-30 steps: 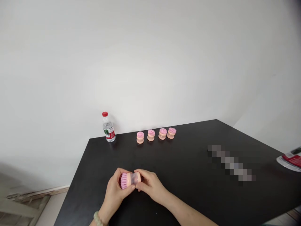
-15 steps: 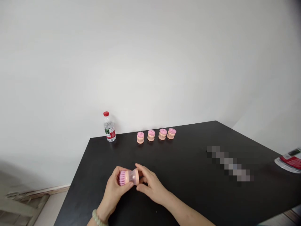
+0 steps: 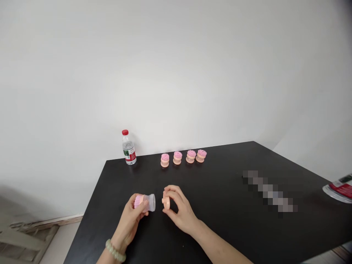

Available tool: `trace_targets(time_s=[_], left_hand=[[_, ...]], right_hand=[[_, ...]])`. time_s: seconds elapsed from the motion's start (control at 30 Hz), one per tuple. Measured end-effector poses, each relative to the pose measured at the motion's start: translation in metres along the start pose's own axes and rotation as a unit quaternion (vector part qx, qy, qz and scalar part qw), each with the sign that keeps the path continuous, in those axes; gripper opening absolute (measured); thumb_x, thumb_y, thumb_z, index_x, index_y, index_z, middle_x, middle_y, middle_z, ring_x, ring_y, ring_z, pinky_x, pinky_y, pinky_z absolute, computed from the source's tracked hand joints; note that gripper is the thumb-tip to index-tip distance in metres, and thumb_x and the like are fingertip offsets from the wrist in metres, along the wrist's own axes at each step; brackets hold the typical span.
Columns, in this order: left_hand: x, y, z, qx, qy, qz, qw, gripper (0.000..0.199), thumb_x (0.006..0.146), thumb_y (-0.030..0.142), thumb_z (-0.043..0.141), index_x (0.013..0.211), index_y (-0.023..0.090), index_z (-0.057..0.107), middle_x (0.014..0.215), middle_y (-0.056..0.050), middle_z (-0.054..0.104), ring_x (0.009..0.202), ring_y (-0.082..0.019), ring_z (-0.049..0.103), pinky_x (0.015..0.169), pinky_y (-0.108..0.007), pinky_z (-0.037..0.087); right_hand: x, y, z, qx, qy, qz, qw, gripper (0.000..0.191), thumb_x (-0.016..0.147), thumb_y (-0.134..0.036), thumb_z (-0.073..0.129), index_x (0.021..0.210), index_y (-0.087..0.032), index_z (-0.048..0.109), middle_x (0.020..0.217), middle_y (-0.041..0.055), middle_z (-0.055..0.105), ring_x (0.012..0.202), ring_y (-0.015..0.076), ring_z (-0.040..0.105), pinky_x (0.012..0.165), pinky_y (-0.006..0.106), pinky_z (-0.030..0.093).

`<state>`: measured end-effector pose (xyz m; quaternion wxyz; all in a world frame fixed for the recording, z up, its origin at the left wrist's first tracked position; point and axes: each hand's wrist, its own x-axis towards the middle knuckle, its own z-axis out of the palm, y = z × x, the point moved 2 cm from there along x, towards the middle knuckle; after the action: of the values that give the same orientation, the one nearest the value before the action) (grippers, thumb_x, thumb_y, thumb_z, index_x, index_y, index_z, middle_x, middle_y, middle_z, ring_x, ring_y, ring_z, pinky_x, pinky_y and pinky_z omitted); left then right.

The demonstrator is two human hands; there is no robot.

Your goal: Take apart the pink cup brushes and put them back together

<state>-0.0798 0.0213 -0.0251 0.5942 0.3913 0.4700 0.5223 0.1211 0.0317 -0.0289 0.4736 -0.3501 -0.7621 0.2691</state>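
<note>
Pink bristles and a clear, open-ended body make up the scrub brush (image 3: 150, 202) lying sideways in my left hand (image 3: 129, 218). The bristles face left and the bare rim faces right; my thumb rests along its side. Across a small gap, my right hand (image 3: 183, 212) pinches the brush's peach-coloured cap (image 3: 166, 202) between thumb and fingers. A small knob on the cap's inner side points toward the clear body. Both hands are above the near part of the black table (image 3: 220, 190). A pale green bead bracelet (image 3: 114, 251) circles my left wrist.
Several matching scrub brushes, among them the leftmost one (image 3: 165, 160), stand bristles up near the table's back edge. A red-capped water bottle (image 3: 129, 152) is at the back left. Another bottle (image 3: 341, 189) is partly visible at the right edge. A blurred-out strip (image 3: 269, 190) covers something on the right.
The cap has come off the brush body. My right hand has moved right with it, and my left hand has shifted slightly left with the brush, exposing the clear rim.
</note>
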Motion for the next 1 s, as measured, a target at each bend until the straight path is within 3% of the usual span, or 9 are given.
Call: trace_targets(time_s=[0.1,0.17,0.23,0.33,0.43,0.6,0.7,0.87,1.0], left_hand=[[0.001,0.002,-0.002,-0.008,0.007,0.007,1.0,0.042,0.068,0.044,0.087,0.09,0.017,0.064,0.079,0.001,0.061,0.069,-0.013,0.056,0.068,-0.027,0.051],[0.001,0.003,-0.004,-0.007,0.021,0.017,1.0,0.044,0.065,0.04,0.09,0.093,0.018,0.064,0.08,0.001,0.062,0.071,-0.013,0.055,0.07,-0.026,0.05],[0.001,0.004,-0.007,-0.004,0.038,0.03,0.999,0.047,0.062,0.038,0.092,0.095,0.019,0.064,0.082,0.002,0.063,0.073,-0.013,0.056,0.071,-0.025,0.048],[0.002,0.004,-0.012,-0.001,0.059,0.044,0.997,0.05,0.059,0.038,0.092,0.096,0.019,0.064,0.083,0.002,0.063,0.075,-0.014,0.056,0.072,-0.025,0.047],[0.003,0.004,-0.015,0.0,0.069,0.049,0.996,0.051,0.058,0.039,0.093,0.096,0.019,0.064,0.082,0.002,0.062,0.074,-0.014,0.056,0.072,-0.025,0.046],[0.003,0.003,-0.013,0.003,0.056,0.043,0.997,0.052,0.059,0.039,0.092,0.099,0.02,0.064,0.083,0.002,0.063,0.075,-0.014,0.056,0.073,-0.025,0.046],[0.002,0.001,-0.009,0.006,0.031,0.035,0.999,0.051,0.06,0.04,0.092,0.099,0.02,0.066,0.084,0.001,0.065,0.076,-0.015,0.057,0.073,-0.026,0.047],[-0.003,-0.004,0.002,0.02,-0.011,0.036,0.999,0.054,0.054,0.039,0.093,0.098,0.021,0.068,0.081,0.001,0.066,0.072,-0.017,0.058,0.068,-0.027,0.045],[-0.007,-0.008,0.01,0.039,-0.008,0.055,0.998,0.069,0.046,0.033,0.096,0.107,0.025,0.065,0.089,0.0,0.069,0.079,-0.02,0.061,0.072,-0.028,0.047]], right_hand=[[0.002,0.01,0.004,0.044,-0.017,0.123,0.991,0.043,0.068,-0.005,0.07,0.103,-0.025,0.054,0.119,0.0061,0.057,0.105,0.0232,0.063,0.085,0.036,0.057],[0.004,0.015,0.006,0.047,-0.04,0.16,0.985,0.043,0.067,-0.006,0.073,0.101,-0.025,0.053,0.109,0.0022,0.062,0.099,0.0213,0.066,0.084,0.035,0.057],[0.005,0.017,0.007,0.035,-0.066,0.165,0.983,0.045,0.067,-0.008,0.076,0.101,-0.025,0.054,0.107,0.0007,0.066,0.102,0.0226,0.067,0.091,0.039,0.054],[0.005,0.018,0.006,0.012,-0.114,0.163,0.98,0.048,0.062,-0.013,0.084,0.102,-0.025,0.06,0.119,0.0036,0.066,0.122,0.0292,0.06,0.104,0.047,0.046],[0.003,0.019,0.004,-0.012,-0.163,0.156,0.974,0.049,0.059,-0.013,0.088,0.1,-0.024,0.063,0.126,0.0071,0.064,0.135,0.0347,0.049,0.108,0.052,0.041],[0.005,0.023,-0.001,-0.034,-0.196,0.135,0.971,0.045,0.058,-0.006,0.087,0.092,-0.023,0.064,0.12,0.0068,0.069,0.141,0.035,0.042,0.111,0.053,0.039],[0.007,0.022,-0.005,-0.039,-0.175,0.137,0.974,0.049,0.058,-0.014,0.091,0.1,-0.023,0.066,0.13,0.0104,0.064,0.14,0.0359,0.042,0.11,0.054,0.041],[0.008,0.012,-0.01,-0.02,-0.06,0.111,0.992,0.059,0.067,-0.022,0.086,0.121,-0.026,0.062,0.131,0.0087,0.063,0.125,0.029,0.057,0.106,0.049,0.047],[0.004,0.004,-0.002,0.012,-0.076,0.063,0.995,0.055,0.07,-0.033,0.088,0.119,-0.026,0.065,0.113,0.007,0.069,0.097,0.024,0.067,0.09,0.041,0.055]])
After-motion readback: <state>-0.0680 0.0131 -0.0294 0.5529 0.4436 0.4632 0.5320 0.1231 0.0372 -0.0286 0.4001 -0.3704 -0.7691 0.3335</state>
